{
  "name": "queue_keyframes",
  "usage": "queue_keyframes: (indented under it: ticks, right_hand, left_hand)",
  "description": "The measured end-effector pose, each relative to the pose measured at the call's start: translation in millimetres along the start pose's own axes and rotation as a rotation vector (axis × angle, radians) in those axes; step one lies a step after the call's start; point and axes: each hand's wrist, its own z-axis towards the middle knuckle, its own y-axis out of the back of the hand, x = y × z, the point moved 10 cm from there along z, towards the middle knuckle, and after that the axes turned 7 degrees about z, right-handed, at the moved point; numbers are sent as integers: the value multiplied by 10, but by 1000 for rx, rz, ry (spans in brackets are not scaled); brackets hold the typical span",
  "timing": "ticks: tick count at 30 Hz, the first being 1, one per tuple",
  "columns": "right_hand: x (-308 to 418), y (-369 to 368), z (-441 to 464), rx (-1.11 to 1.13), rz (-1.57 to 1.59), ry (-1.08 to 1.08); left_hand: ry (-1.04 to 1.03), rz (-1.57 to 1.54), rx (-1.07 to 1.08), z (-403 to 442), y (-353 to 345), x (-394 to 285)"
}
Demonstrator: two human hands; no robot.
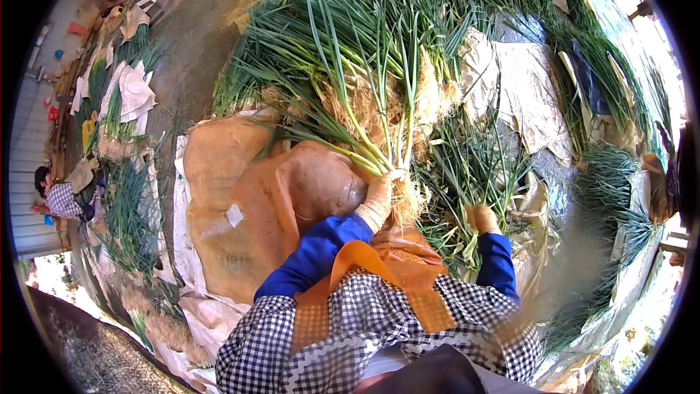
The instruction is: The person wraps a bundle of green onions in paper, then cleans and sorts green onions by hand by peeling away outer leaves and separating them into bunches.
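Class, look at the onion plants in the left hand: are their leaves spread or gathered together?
Spread: from the left hand, the leaves of the onion plants fan out in different directions.

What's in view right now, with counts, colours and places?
Spring onion bunch: one, green with pale stems, in the left hand
Spring onion pile: one, large, green, ahead
Loose greens: uncountable, green, ahead of the right hand
Other spring onion heaps: several, green, far left and right
Mat: one, orange-brown, left
Sacking: several pieces, whitish, both sides
Co-worker: one, checked top, far left
Apron: one, orange-brown, on the person
Sleeves: two, blue, forearms
Left hand: one, gripping
Right hand: one, fingers unclear
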Motion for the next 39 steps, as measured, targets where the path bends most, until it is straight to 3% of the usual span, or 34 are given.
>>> queue_keyframes:
  ticks: [2, 4, 6, 9, 10, 12, 14, 16, 17, 19, 20, 21, 22, 23, 24, 26, 28, 30, 32, 33, 34, 36, 37, 38, 39]
  right_hand:
    - [301, 498, -267, 305, -431, -235]
    - [1196, 1308, 87, -195, 283, 110]
    - [2187, 1982, 235, -246, 539, 269]
    - [3058, 2101, 851, -110, 323, 371]
    - [3138, 1877, 1220, -430, 310, 766]
    - [3255, 1457, 1630, 318, 482, 593]
    - [3251, 1655, 1596, 482, 650, 524]
    - [3268, 2491, 1290, 249, 779, 478]
    - [3144, 2722, 1464, 212, 1095, 631]
    - [2754, 3569, 1014, -113, 1499, 554]
    - [2458, 3906, 846, -264, 1705, 760]
    - [1973, 4039, 734, -420, 1888, 785]
    - [1808, 4160, 476, -173, 1958, 1135]
    - [1396, 3977, 509, -239, 2064, 942]
    - [1120, 3509, 674, -396, 1833, 392]
    - [1002, 2013, 1178, -28, 1116, 270]
    - [2030, 1663, 178, 347, 1051, 69]
    - [2364, 1097, 268, 304, 1369, 184]
    - [2347, 1085, 353, 118, 1356, 173]
    - [2300, 1234, 408, -36, 1577, 204]
    - [2141, 1281, 479, -171, 1706, 57]
    - [1863, 1505, 403, -235, 1423, -225]
    - [1867, 1560, 483, -285, 1534, -139]
    - [1984, 1431, 498, -238, 2079, -81]
    - [2160, 1431, 646, -289, 1633, 284]
  left_hand:
    - [64, 5, 21, 27, -17, 46]
    - [71, 57, 49, -129, -94, -6]
    - [33, 97, 30, -11, -41, 56]
    - [-28, 109, 27, -18, -40, 11]
    - [-39, 110, 24, -66, -47, -33]
    - [26, 152, -10, -115, -27, -19]
    - [-3, 121, -21, -12, 56, 19]
    - [54, 123, 78, 42, 30, 160]
    - [60, 126, 82, 43, 32, 177]
    - [-1, 120, 102, 43, 24, 122]
    - [-34, 113, 113, 50, 5, 85]
    - [27, 36, 102, 140, 40, 165]
    - [39, 34, 106, 147, -4, 156]
    - [72, 28, 104, 122, -24, 155]
    - [101, 24, 104, 104, -38, 153]
    - [114, -33, 217, 201, -122, 236]
    - [182, -5, 229, 177, -146, 300]
    - [147, 82, 236, 55, -194, 184]
    - [146, 86, 223, 9, -147, 191]
    - [92, 3, 295, -116, -246, 42]
    - [37, -75, 374, -176, -319, -107]
    - [-181, -139, 423, -390, -424, -536]
    - [-118, -158, 420, -476, -485, -584]
    - [-55, -184, 414, -515, -513, -565]
    - [43, -184, 318, -232, -297, -270]
